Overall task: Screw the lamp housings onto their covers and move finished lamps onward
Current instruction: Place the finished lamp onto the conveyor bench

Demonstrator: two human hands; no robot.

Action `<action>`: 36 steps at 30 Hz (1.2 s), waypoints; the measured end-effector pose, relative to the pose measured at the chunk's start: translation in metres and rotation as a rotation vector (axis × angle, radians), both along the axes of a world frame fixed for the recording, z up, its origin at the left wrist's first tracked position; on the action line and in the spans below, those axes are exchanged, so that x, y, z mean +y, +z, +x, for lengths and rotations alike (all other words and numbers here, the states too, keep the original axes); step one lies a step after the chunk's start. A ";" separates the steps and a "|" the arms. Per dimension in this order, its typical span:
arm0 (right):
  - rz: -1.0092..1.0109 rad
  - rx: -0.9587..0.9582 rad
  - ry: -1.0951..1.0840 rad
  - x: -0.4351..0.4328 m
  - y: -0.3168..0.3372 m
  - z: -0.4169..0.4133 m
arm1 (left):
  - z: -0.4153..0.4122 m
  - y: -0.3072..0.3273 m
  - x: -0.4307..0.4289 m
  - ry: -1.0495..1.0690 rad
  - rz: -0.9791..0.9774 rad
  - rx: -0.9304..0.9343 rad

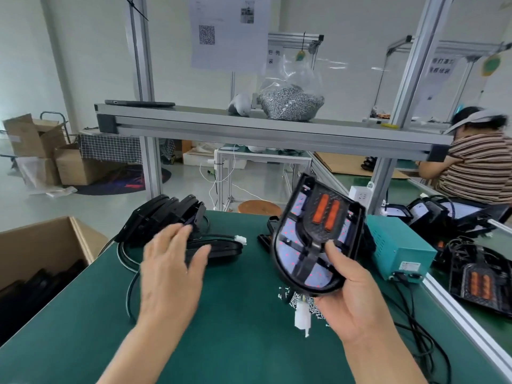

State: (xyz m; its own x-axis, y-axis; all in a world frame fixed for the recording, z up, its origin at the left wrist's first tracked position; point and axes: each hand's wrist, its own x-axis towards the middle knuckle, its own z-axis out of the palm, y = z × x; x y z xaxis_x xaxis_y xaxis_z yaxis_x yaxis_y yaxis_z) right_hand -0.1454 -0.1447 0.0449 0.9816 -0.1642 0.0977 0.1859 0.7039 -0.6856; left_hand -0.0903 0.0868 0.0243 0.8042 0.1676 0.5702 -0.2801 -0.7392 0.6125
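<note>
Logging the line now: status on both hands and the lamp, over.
Right hand grips lamp, held above table. Left hand open, at stacked housings. Loose screws under the lamp, nothing blocking.

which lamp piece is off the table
The lamp housing gripped by the right hand, orange strips showing; the stacked black ones rest on the table.

Right hand grips the lower rim of a black lamp housing, held tilted above the green surface with its two orange strips facing the camera. A white connector hangs beneath it, over scattered small screws. Left hand, fingers straight and spread, is near a row of black covers leaning together. A teal box stands at right and a cardboard box at left.
</note>
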 end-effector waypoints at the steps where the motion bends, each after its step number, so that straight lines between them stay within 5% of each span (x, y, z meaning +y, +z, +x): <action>1: -0.057 -0.002 0.001 0.002 0.001 0.000 | -0.006 0.007 -0.017 -0.154 -0.171 0.029; 5: -0.219 -0.038 -0.019 0.008 0.008 -0.003 | -0.032 0.023 -0.072 -0.828 -0.724 0.438; 10: -0.281 -0.087 -0.149 -0.007 0.020 -0.015 | -0.039 0.031 -0.106 -1.059 -1.084 0.592; 23: -0.272 -0.021 -0.659 -0.108 0.050 -0.086 | -0.082 0.061 -0.233 -1.373 -1.057 0.829; 36: -0.338 0.220 -1.246 -0.243 0.031 -0.223 | -0.188 0.052 -0.410 -1.484 -0.922 1.424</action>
State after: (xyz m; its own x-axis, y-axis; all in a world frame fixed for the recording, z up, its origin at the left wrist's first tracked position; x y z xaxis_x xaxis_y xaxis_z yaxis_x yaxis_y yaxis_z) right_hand -0.3683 -0.3877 0.0761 0.1898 -0.9668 0.1711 0.4453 -0.0705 -0.8926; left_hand -0.2784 -0.3231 0.0764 0.2568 -0.9523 -0.1648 0.6035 0.0249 0.7970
